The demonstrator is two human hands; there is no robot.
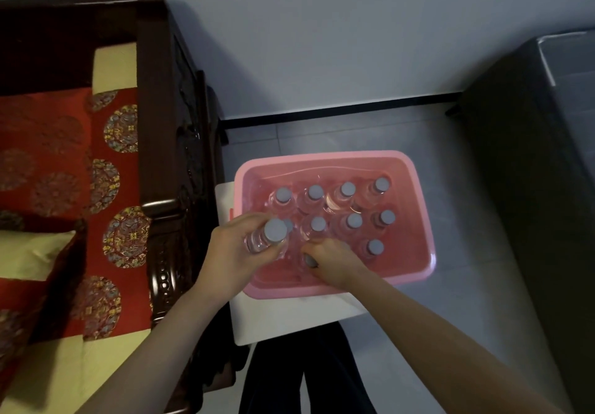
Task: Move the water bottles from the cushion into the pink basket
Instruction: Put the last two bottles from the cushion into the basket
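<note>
The pink basket (322, 157), a smooth plastic tub with rounded corners, sits on a white table (273, 326). Nine clear bottles (347, 189) with flat, round grey caps stand free inside the basket. Over the basket's near-left corner, the left hand (231, 252) grasps a water bottle (272, 236). In the basket's near row, the right hand (333, 262) curls round another bottle's top (310, 260).

Counting up: one pink basket (322, 157). Nine grey-capped water bottles (348, 189) standing free inside: four at the back, four in the middle, one front right. A tenth gripped in the left hand (231, 252), an eleventh under the right hand (335, 262). Two hands in play.
</note>
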